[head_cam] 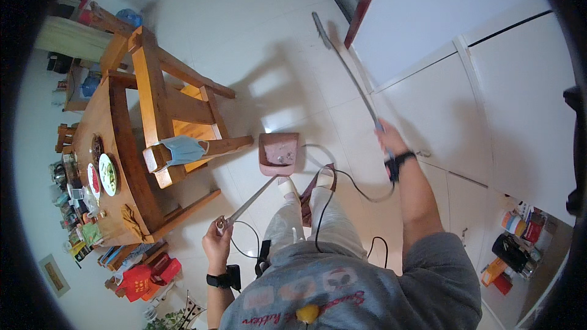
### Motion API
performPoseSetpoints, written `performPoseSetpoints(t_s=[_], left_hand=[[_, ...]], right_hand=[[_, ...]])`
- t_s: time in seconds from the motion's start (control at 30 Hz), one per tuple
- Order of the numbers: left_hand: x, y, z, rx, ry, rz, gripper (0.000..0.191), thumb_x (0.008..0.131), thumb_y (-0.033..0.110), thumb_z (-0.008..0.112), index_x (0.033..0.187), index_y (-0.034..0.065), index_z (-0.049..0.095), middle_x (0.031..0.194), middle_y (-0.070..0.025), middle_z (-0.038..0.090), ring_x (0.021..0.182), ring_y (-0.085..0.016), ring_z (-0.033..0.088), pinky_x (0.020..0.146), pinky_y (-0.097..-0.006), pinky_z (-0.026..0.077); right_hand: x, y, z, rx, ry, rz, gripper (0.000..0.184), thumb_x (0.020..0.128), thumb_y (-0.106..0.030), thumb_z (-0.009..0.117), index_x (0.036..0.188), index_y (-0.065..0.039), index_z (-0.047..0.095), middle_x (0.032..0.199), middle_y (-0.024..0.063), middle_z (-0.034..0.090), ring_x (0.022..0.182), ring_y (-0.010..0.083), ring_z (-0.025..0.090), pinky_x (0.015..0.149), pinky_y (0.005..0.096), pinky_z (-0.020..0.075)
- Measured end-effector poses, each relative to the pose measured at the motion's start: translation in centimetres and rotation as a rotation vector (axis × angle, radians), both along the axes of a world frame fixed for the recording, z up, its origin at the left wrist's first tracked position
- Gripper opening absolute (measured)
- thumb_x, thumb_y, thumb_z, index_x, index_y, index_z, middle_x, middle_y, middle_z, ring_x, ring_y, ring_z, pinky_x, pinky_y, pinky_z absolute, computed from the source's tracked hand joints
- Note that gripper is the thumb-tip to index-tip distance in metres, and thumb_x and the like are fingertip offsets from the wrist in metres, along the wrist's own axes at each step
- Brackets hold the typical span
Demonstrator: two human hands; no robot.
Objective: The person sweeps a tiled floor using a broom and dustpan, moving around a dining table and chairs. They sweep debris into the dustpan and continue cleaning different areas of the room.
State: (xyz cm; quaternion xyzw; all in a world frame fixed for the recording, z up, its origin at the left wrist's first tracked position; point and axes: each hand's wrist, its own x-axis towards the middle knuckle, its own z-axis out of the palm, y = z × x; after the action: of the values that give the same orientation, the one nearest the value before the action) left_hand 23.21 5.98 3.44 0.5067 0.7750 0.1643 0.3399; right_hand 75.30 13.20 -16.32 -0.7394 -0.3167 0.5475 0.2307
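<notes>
My left hand (217, 238) grips the top of the handle of a pink long-handled dustpan (279, 155), which rests on the tiled floor just ahead of my feet, with some grey debris in its pan. Out to the right, my right hand (390, 137) is closed around the shaft of a broom (352, 73). The broom's thin grey head lies far forward, near the dark red door frame. Both wrists wear black bands with small devices, and black cables hang by my legs.
A wooden chair (153, 96) with a blue face mask (185, 149) over its arm stands at left, beside a wooden table (126, 220) holding plates of food. White cabinets (431, 96) line the right side. A blue water bottle (129, 17) is behind the chair. Red bags (137, 282) lie at lower left.
</notes>
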Motion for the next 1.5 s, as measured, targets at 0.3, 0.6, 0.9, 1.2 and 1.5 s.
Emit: performPoseSetpoints(t_s=[0.3, 0.6, 0.9, 1.2, 1.5], left_hand=[[-2.3, 0.7, -0.7, 0.032, 0.201, -0.11, 0.033, 0.076, 0.025, 0.069, 0.102, 0.0051, 0.063, 0.072, -0.0114, 0.064, 0.062, -0.018, 0.061, 0.061, -0.0288, 0.048], [-3.6, -0.6, -1.5, 0.007, 0.199, -0.058, 0.032, 0.073, 0.021, 0.07, 0.102, 0.0094, 0.064, 0.056, -0.0068, 0.055, 0.048, -0.016, 0.053, 0.05, -0.0292, 0.043], [-3.3, -1.8, -0.7, 0.048, 0.166, 0.048, 0.032, 0.073, 0.021, 0.07, 0.102, 0.0089, 0.064, 0.057, -0.0079, 0.057, 0.048, -0.015, 0.054, 0.051, -0.028, 0.045], [-1.8, 0.6, 0.6, 0.013, 0.189, -0.09, 0.032, 0.072, 0.02, 0.069, 0.102, 0.0098, 0.064, 0.058, -0.0079, 0.059, 0.051, -0.019, 0.06, 0.054, -0.0297, 0.048], [-1.4, 3.4, 0.0, -0.035, 0.21, -0.181, 0.033, 0.071, 0.02, 0.071, 0.102, 0.0104, 0.064, 0.055, -0.0082, 0.056, 0.047, -0.019, 0.056, 0.051, -0.03, 0.045]], right_hand=[[-5.1, -29.8, 17.7, -0.558, 0.054, -0.282, 0.014, 0.085, -0.014, 0.052, 0.097, -0.007, 0.048, 0.059, 0.0022, 0.046, 0.04, 0.0117, 0.041, 0.034, 0.0264, 0.0348], [-9.0, -18.2, 13.9, -0.501, 0.802, -0.496, 0.02, 0.089, -0.019, 0.046, 0.07, -0.013, 0.042, 0.049, -0.0028, 0.039, 0.038, 0.0087, 0.038, 0.033, 0.0219, 0.0317], [-12.7, 12.9, 3.3, -0.447, 0.97, -0.529, 0.029, 0.089, -0.032, 0.051, 0.072, -0.01, 0.045, 0.049, -0.0045, 0.04, 0.038, 0.0071, 0.037, 0.034, 0.0209, 0.0272], [-5.5, -2.6, 8.7, -0.196, 0.45, -0.226, 0.009, 0.089, -0.022, 0.049, 0.088, -0.014, 0.046, 0.062, -0.0023, 0.047, 0.043, 0.0076, 0.04, 0.035, 0.0225, 0.0329], [-4.0, -27.9, 19.0, -0.674, 0.589, -0.79, 0.009, 0.087, -0.016, 0.052, 0.084, -0.009, 0.047, 0.063, 0.0006, 0.048, 0.042, 0.0075, 0.043, 0.035, 0.0193, 0.0366]])
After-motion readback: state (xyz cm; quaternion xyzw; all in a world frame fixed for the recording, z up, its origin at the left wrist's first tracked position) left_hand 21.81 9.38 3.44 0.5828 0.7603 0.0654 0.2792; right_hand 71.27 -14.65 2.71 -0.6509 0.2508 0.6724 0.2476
